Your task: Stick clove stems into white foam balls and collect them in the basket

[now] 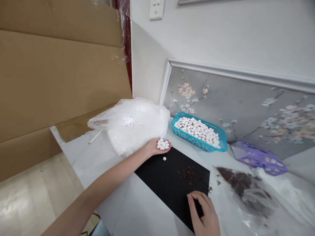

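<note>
My left hand (157, 146) is cupped palm-up around a small pile of white beads (162, 144), just in front of a big clear plastic bag (133, 126) full of the same beads. One loose white bead (164, 158) lies on the black mat (169, 183) below that hand. My right hand (204, 213) rests on the mat's near right corner with its fingers curled, and I cannot see anything in it. A small heap of dark brown bits (188, 173) sits on the mat between my hands.
A turquoise basket (222, 144) of white beads stands behind the mat by the wall. A clear bag of dark brown bits (246, 190) lies at the right, a purple bag (258, 159) behind it. Cardboard sheets (61, 72) lean at the left. The white table's edge (81, 177) drops to the floor.
</note>
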Demonstrator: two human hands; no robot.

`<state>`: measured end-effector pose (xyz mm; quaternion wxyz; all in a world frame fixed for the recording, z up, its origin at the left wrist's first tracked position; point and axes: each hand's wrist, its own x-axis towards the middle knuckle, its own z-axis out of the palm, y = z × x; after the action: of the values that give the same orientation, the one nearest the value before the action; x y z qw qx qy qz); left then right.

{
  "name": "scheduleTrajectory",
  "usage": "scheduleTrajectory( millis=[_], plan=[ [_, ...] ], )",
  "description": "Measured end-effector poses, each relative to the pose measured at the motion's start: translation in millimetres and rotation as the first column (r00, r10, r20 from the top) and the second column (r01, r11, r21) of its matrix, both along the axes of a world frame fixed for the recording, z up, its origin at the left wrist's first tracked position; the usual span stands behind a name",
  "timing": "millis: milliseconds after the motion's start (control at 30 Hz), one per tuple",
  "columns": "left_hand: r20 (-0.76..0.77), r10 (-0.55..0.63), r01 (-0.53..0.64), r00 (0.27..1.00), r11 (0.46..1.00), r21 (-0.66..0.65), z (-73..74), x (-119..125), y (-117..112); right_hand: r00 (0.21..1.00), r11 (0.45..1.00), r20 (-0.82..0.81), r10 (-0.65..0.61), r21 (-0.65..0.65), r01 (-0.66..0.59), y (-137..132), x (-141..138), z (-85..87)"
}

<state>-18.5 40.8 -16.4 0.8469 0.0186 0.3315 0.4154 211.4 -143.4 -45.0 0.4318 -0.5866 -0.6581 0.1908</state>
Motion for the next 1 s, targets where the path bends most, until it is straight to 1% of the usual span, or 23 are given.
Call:
scheduleTrajectory(
  millis=[67, 167, 333, 467, 600, 700, 767, 800, 867, 933, 967, 1000],
  plan=[
    [-0.005, -0.006, 0.006, 1.0, 1.0, 0.01, -0.7, -0.7, -0.5, 1.0, 1.0, -0.004, -0.009, -0.001, 0.009, -0.6, -0.6, -0.2],
    [-0.017, -0.024, 0.024, 1.0, 0.999, 0.021, -0.7, -1.2, -2.1, 0.999, 1.0, 0.026, 0.025, -0.006, -0.025, -0.8, -0.3, 0.0],
    [-0.021, -0.04, 0.041, 0.999, 0.998, 0.044, -1.0, -1.0, -4.0, 1.0, 1.0, 0.01, -0.02, -0.015, 0.021, -0.7, -0.3, 1.4],
    [-0.015, -0.044, 0.044, 0.999, 0.997, 0.058, -1.5, 0.0, -4.8, 0.999, 0.999, 0.044, 0.026, -0.023, -0.025, 0.8, 1.2, 2.0],
    [-0.023, -0.035, 0.036, 0.999, 0.997, 0.069, 1.0, 2.0, -8.4, 1.0, 0.998, -0.009, -0.015, -0.062, 0.015, -1.0, 2.7, -0.8],
    [-0.051, -0.021, 0.025, 0.998, 0.997, 0.075, 3.6, 4.2, -11.9, 0.999, 0.999, -0.017, -0.032, -0.037, 0.031, -3.1, -0.2, 0.4],
    [-0.086, -0.009, 0.016, 0.996, 0.997, 0.075, 5.0, 5.5, -13.4, 0.999, 0.999, -0.023, -0.047, -0.004, 0.047, 0.4, -9.4, 7.2],
    [-0.107, -0.005, 0.013, 0.994, 0.997, 0.074, 5.5, 6.2, -13.8, 0.998, 0.998, -0.029, -0.056, 0.013, 0.056, 5.3, -17.4, 12.6],
    [-0.154, -0.001, 0.013, 0.988, 0.997, 0.074, 6.5, 7.8, -14.1, 0.999, 0.998, -0.045, -0.024, 0.049, 0.026, 23.7, -40.0, 26.0],
    [-0.205, 0.022, -0.003, 0.978, 0.995, 0.095, 7.6, 10.1, -14.5, 0.999, 0.994, -0.035, 0.027, 0.111, -0.023, 53.4, -68.0, 38.5],
    [-0.235, 0.047, -0.02, 0.971, 0.993, 0.117, 8.3, 11.8, -15.1, 0.999, 0.989, -0.029, 0.037, 0.143, -0.032, 71.0, -82.1, 42.9],
    [-0.267, 0.08, -0.042, 0.96, 0.989, 0.145, 9.0, 13.8, -16.1, 0.999, 0.986, -0.036, 0.022, 0.164, -0.016, 89.2, -95.2, 45.5]
  ],
)
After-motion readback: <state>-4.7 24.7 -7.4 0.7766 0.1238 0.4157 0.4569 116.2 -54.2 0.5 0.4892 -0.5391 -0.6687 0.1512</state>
